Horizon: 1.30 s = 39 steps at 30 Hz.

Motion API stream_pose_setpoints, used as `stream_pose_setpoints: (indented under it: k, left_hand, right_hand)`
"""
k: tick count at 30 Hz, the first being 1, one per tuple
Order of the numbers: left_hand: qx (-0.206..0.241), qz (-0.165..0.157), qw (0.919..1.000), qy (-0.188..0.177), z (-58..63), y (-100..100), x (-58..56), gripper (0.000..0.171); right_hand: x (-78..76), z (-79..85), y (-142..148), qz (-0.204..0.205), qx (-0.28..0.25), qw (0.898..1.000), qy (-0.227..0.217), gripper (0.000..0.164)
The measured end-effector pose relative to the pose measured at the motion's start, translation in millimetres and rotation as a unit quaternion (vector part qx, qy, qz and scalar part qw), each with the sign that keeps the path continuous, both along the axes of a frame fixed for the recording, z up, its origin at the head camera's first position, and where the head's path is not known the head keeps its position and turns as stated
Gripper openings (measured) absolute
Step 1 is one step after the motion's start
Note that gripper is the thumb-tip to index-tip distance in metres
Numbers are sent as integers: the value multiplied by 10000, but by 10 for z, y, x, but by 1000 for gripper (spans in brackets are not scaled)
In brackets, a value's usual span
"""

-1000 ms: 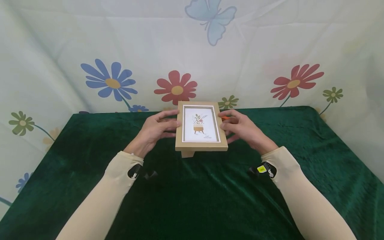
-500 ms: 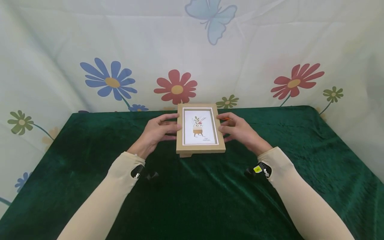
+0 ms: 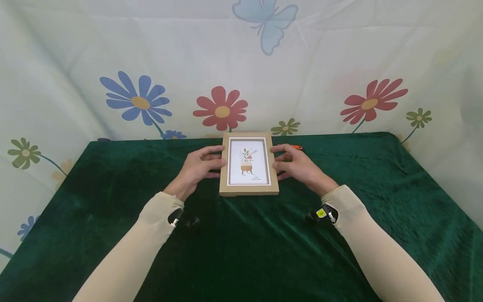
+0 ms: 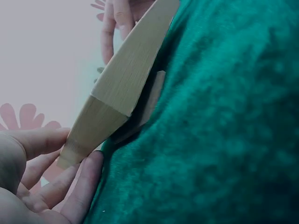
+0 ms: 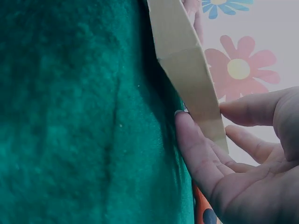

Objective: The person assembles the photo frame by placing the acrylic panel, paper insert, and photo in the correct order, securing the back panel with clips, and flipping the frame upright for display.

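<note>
A light wood picture frame [image 3: 249, 190] with a potted-plant print lies face up, low over the green cloth, between both hands. My left hand [image 3: 198, 168] grips its left edge, thumb on the top face and fingers at the side and below. On the opposite edge my right hand [image 3: 298, 168] holds it the same way. In the left wrist view the frame's side [image 4: 126, 74] is tilted, and a flat support leg [image 4: 153, 100] shows beneath it, close to the cloth. Whether the frame's underside touches the cloth all over is hidden.
An orange item [image 3: 297, 147] with a dark oval mark lies behind and below the right hand, mostly covered. Green velvet cloth [image 3: 241, 251] covers the table. A white flowered curtain [image 3: 309, 71] hangs along the back and sides.
Both hands have lowered the picture frame towards the cloth and shifted it slightly left. Its support leg has gone from sight in the head view, and more of the orange item shows.
</note>
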State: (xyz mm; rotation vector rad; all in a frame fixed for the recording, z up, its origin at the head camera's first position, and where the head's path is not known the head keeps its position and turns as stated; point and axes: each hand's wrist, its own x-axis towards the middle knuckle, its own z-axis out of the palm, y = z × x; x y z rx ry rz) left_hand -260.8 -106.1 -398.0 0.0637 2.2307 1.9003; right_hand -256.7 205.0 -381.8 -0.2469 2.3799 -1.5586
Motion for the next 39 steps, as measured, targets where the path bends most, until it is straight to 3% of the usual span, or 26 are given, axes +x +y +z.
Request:
stream_pose_setpoints:
  k: [15, 24, 39]
  left_hand:
    - [-120, -3, 9998, 166, -50, 8, 0, 54]
    - [-406, 62, 9985, 364, -60, 33, 12, 54]
    - [-631, 472, 9959, 439, -91, 48, 29, 48]
  right_hand:
    - [-33, -85, -7, -39, 127, 9999, 25, 54]
    - [-21, -100, -30, -113, 179, 9997, 116, 53]
    - [27, -116, -107, -429, 605, 9959, 518, 47]
